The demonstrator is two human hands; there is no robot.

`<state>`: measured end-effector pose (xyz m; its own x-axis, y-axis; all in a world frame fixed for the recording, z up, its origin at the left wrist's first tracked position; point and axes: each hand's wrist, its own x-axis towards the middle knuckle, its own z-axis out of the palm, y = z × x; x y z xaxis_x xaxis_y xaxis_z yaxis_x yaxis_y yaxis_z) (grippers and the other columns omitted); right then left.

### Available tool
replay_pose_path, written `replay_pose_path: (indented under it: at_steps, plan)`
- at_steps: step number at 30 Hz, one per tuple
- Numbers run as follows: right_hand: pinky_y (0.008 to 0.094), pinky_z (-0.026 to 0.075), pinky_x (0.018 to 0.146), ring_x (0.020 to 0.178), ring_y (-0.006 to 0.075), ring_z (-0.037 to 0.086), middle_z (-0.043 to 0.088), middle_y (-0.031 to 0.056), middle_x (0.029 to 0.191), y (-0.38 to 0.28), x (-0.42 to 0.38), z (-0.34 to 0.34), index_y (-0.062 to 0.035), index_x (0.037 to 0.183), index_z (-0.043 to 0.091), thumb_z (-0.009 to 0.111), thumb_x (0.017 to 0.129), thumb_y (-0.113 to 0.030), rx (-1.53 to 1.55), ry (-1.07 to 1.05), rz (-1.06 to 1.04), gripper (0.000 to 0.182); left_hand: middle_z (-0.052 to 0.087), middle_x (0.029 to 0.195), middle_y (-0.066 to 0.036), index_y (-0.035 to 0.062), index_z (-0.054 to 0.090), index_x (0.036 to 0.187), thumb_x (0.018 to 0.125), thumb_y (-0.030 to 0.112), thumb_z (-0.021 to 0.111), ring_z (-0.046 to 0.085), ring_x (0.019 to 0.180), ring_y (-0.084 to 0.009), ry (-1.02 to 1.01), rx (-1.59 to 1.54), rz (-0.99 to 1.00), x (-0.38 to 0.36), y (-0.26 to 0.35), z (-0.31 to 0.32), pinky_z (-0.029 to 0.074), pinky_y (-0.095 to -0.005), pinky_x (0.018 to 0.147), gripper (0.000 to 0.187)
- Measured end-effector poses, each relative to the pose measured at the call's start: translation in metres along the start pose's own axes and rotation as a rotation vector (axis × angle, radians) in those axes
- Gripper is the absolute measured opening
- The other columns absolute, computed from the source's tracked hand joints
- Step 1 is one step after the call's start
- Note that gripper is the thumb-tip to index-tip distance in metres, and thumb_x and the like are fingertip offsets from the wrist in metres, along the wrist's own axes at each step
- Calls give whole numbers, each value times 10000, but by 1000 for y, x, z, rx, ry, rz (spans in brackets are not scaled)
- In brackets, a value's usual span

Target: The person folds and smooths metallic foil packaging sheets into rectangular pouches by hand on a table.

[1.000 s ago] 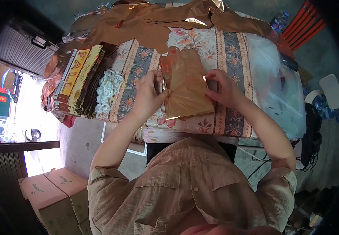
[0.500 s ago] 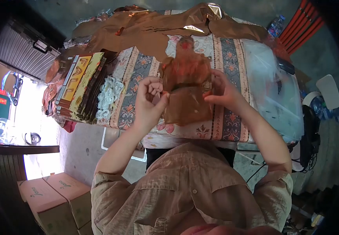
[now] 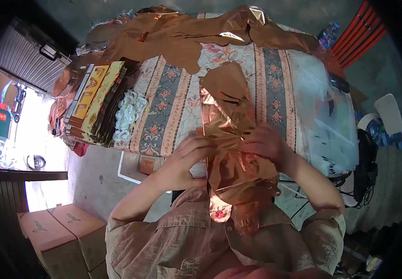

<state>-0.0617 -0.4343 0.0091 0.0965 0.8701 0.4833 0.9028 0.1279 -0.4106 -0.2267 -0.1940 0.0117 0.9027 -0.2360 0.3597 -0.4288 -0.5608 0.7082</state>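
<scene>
A shiny copper-coloured foil piece (image 3: 226, 123), which looks like a flat foil balloon, lies creased between my two hands. Its upper end rests on the patterned tablecloth; the lower end hangs over the table's front edge against my shirt, with a small red spot near one tip. My left hand (image 3: 189, 158) is closed at the foil's left edge, fingers curled over it. On the right side, my right hand (image 3: 268, 149) pinches the bunched middle, its fingertips partly hidden by the folds.
More copper foil (image 3: 163, 44) spreads along the table's back. At left stand a stack of printed yellow packets (image 3: 96, 100) and white ribbon coils (image 3: 130, 114). Clear plastic bags (image 3: 328, 125) cover the right side. Cardboard boxes (image 3: 63, 232) sit on the floor at lower left.
The foil has come toward me and turned, its red-marked end swinging from the far side to near my chest. Both hands have moved nearer and closed in around its middle.
</scene>
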Motion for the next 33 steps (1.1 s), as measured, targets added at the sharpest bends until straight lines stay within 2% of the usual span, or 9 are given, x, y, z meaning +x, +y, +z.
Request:
replay_pose_path:
  at_steps: [7,11,15,17,21,23,27,28,33]
  plan:
    - [408,466,820,900,263,614,632,66,947,29,9,2,-86,916,656,666,708,-146,-199,-2,-39,217,647,1105,-88,56,676,1040,704,45,680,595,1094,-283,-12,335,163,27,-25,-3,467,-410,948,336]
    - [424,465,888,1023,287,600,635,87,1061,46,17,-4,-79,1005,657,638,738,-71,-201,-85,39,267,627,1126,-77,72,661,1074,691,64,669,558,1132,-261,-61,453,175,45,-47,-14,450,-392,971,383]
    - [449,439,967,1138,308,555,609,117,1181,26,13,-19,-92,1126,640,614,751,-28,-324,-119,104,381,613,1194,-81,54,647,1084,674,-25,620,533,1184,-277,-152,340,82,51,-51,-21,432,-416,1003,419]
    - [447,409,1023,1205,318,516,585,137,1240,21,6,-29,-93,1224,602,595,761,2,-515,-266,167,472,607,1208,-95,49,642,1091,675,-44,603,525,1201,-287,-172,295,56,52,-45,-27,419,-423,1020,428]
    - [436,387,1048,1243,332,487,560,153,1284,18,2,-28,-52,1239,585,584,808,3,-392,-198,374,434,593,1230,-145,37,623,1120,684,-92,555,503,1239,-319,-162,51,5,57,-45,-38,383,-425,1061,460]
    - [412,367,1066,1289,347,441,516,166,1348,20,10,-22,-2,1243,569,570,857,-24,-159,-11,581,386,581,1246,-170,25,606,1154,755,-38,595,498,1237,-339,-126,-4,-56,59,-57,-36,387,-423,1051,405]
    - [439,345,1079,1310,373,408,470,182,1395,57,15,5,12,1285,525,563,885,-70,-206,89,570,410,554,1288,-176,16,592,1196,843,151,654,489,1234,-345,-77,275,-35,69,-74,-22,374,-436,1052,383]
    - [456,323,1091,1325,371,391,453,178,1411,63,17,10,6,1316,495,552,897,-100,-293,31,585,436,545,1301,-180,17,589,1208,862,221,662,486,1232,-345,-88,328,-2,71,-76,-20,366,-441,1056,408]
    - [526,230,1127,1386,345,315,383,157,1469,70,16,23,-24,1397,406,512,939,-186,-459,-183,598,498,518,1339,-178,16,581,1222,852,199,676,480,1235,-347,-150,417,11,72,-76,-17,360,-424,1051,423]
